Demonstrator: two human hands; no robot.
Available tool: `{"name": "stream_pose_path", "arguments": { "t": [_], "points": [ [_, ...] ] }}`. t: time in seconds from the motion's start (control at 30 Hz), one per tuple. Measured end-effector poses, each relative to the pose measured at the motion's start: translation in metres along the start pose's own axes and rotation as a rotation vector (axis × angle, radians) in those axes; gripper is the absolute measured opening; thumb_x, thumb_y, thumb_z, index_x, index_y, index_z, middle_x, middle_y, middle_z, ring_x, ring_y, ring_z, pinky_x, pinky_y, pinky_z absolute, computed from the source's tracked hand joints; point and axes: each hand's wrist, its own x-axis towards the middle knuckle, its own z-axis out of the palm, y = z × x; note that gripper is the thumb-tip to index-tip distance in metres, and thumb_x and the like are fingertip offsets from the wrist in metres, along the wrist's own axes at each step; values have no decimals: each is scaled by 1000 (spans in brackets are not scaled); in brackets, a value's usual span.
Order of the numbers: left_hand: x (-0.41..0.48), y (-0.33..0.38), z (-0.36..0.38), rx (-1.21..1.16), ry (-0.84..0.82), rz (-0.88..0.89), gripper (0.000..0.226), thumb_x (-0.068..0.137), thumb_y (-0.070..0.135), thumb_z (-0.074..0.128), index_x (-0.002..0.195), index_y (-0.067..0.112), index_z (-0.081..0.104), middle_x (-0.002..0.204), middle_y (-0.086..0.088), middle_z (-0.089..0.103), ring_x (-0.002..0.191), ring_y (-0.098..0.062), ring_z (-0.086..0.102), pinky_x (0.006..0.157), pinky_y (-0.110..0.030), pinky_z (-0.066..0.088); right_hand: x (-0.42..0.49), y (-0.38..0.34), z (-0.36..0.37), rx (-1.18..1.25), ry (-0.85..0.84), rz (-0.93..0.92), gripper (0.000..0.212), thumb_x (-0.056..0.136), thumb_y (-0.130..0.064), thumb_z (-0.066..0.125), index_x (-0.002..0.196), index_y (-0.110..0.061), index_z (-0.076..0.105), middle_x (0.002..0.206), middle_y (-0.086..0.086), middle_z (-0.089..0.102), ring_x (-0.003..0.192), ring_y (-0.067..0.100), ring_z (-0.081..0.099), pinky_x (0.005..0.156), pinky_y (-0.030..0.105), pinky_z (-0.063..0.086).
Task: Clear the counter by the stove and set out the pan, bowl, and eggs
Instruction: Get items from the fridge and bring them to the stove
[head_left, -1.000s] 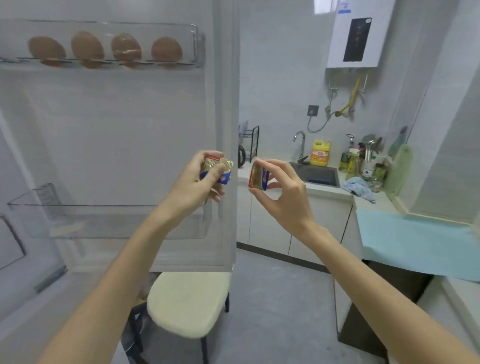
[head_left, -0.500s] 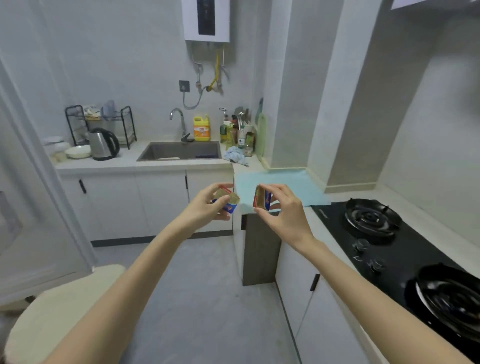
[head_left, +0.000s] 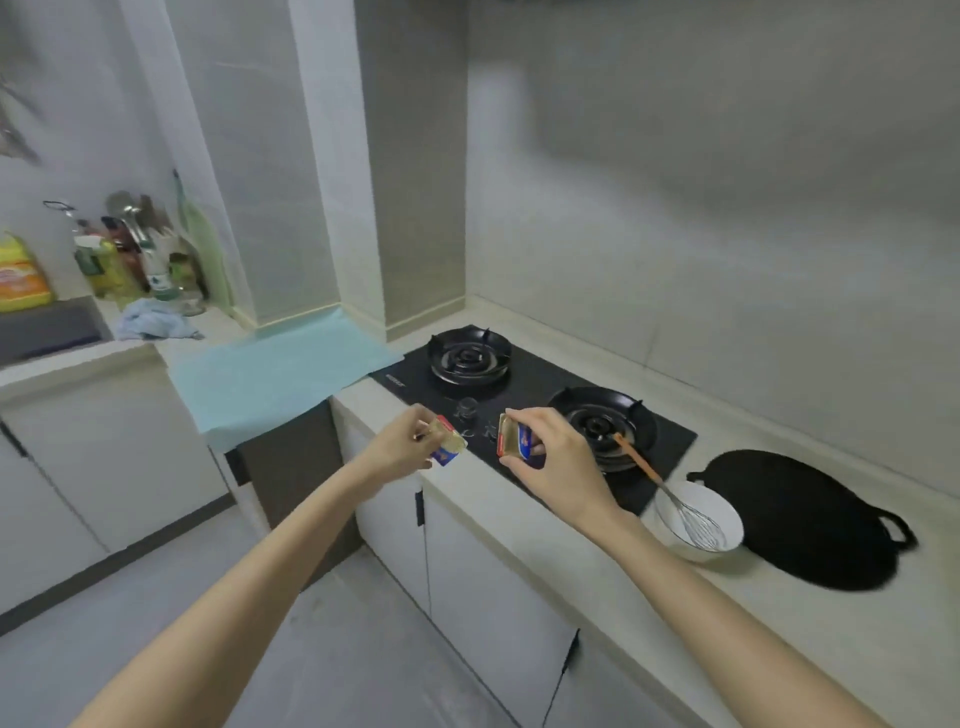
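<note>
Counter (head_left: 519, 525) space at the front edge is where both hands are held, close together but apart. A small foil packet (head_left: 448, 446) with red and blue print is pinched between the thumb and curled fingers of the left hand (head_left: 400, 441). A second packet (head_left: 514, 441) of the same kind is pinched upright between the thumb and fingertips of the right hand (head_left: 558, 462), over the front edge of the black stove (head_left: 524, 379). A white bowl (head_left: 727, 514) is set on the counter just past the stove's right end. A whisk (head_left: 696, 525) is stood in it, its orange handle leaned out toward the nearer burner (head_left: 597, 421). The flat black pan (head_left: 800, 519) is laid just beside the bowl, further right. A pale blue mat (head_left: 270, 374) is spread at the stove's left end, and a crumpled cloth (head_left: 150, 322) and bottles (head_left: 119, 260) are gathered beyond it near the sink (head_left: 47, 327).
</note>
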Motion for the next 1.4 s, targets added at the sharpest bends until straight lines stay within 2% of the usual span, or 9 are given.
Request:
{"name": "stream_pose_path", "arguments": {
  "t": [0.2, 0.37, 0.47, 0.6, 0.7, 0.83, 0.97, 1.13, 1.4],
  "points": [
    [22, 18, 83, 109, -305, 140, 17, 97, 12, 47, 111, 9, 57, 97, -6, 59, 86, -17, 57, 66, -19, 50, -62, 44, -37, -104, 117, 266, 55, 78, -21, 75, 130, -18, 57, 125, -5, 53, 113, 8, 52, 93, 32, 50],
    [25, 15, 156, 155, -539, 170, 22, 96, 13, 50, 114, 14, 62, 99, -3, 63, 88, -15, 60, 68, -20, 51, -117, 73, -57, -165, 146, 471, 53, 78, -24, 76, 128, -18, 58, 118, -5, 55, 96, 5, 54, 87, 20, 49],
    [25, 12, 200, 185, -592, 143, 23, 94, 13, 53, 115, 11, 60, 101, -6, 63, 88, -18, 61, 71, -23, 53, -149, 94, -63, -160, 163, 587, 50, 77, -26, 77, 123, -20, 60, 116, -5, 58, 94, 7, 57, 82, 23, 53],
    [32, -1, 253, 213, -588, 56, 27, 91, 16, 59, 115, 5, 55, 103, -10, 64, 81, -18, 63, 66, -24, 53, -173, 126, -66, -145, 139, 702, 47, 75, -26, 77, 120, -22, 62, 115, -8, 59, 95, 8, 59, 87, 27, 52],
    [38, -13, 282, 226, -557, 4, 22, 88, 18, 64, 100, 7, 50, 92, -8, 62, 70, -15, 58, 61, -22, 48, -178, 150, -61, -155, 50, 751, 51, 75, -25, 77, 123, -20, 61, 116, -8, 58, 99, 11, 59, 88, 18, 46],
    [48, -26, 315, 261, -528, -49, 18, 87, 17, 65, 94, 11, 49, 101, -15, 66, 86, -25, 63, 78, -35, 52, -176, 185, -48, -172, -111, 742, 48, 76, -20, 74, 123, -17, 61, 118, -3, 61, 101, 15, 59, 81, 13, 39],
    [60, -37, 338, 278, -508, -101, 17, 88, 15, 61, 101, 5, 60, 106, -14, 66, 94, -26, 61, 79, -31, 49, -172, 219, -38, -156, -196, 726, 29, 75, -12, 69, 104, -12, 69, 100, 5, 65, 86, 22, 62, 73, 29, 49],
    [71, -43, 351, 294, -484, -113, 20, 86, 16, 63, 101, 5, 68, 103, -10, 69, 97, -27, 64, 84, -36, 53, -168, 246, -29, -135, -259, 708, 17, 74, -13, 68, 91, -14, 67, 87, 0, 61, 75, 17, 55, 66, 27, 42],
    [75, -40, 335, 321, -473, 5, 31, 89, 16, 60, 119, 11, 61, 118, -3, 65, 91, -17, 62, 77, -23, 48, -169, 245, -34, -251, -228, 579, 40, 77, -29, 67, 115, -19, 64, 116, -8, 62, 100, 18, 53, 85, 33, 49]
  ]
}}
